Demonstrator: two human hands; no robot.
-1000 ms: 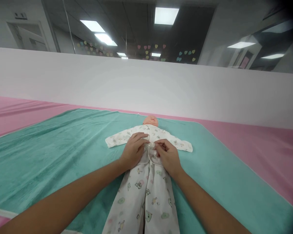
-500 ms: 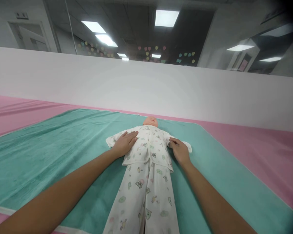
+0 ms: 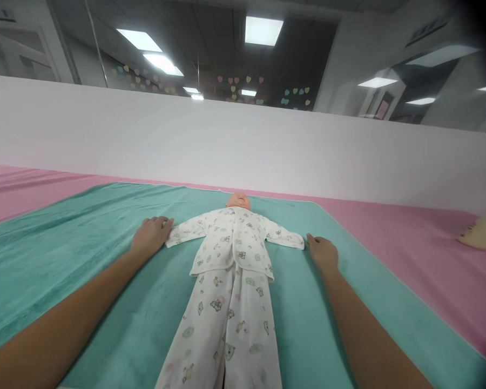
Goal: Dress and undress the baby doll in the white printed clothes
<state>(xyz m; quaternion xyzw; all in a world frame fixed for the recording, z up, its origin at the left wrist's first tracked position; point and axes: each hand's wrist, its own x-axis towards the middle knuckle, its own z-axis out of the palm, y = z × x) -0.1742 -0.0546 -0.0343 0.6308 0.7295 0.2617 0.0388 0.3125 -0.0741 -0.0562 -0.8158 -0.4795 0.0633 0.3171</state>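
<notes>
A baby doll [image 3: 238, 200] lies on its back on a teal towel [image 3: 85, 237], dressed in a white printed top and trousers [image 3: 230, 281]. Its sleeves stretch out to both sides. My left hand [image 3: 150, 236] rests flat on the towel at the tip of the doll's left-side sleeve, fingers spread and touching the cuff. My right hand [image 3: 323, 253] lies on the towel just past the other cuff, fingers loosely curled, holding nothing.
The towel covers a pink sheet [image 3: 409, 254]. A white partition wall [image 3: 243, 140] runs behind the doll's head. A pale yellowish object [image 3: 480, 236] sits at the far right on the pink sheet.
Both hands slid outward from the doll's chest along the sleeves to the cuffs, left hand going left, right hand going right. The top now lies closed and flat.
</notes>
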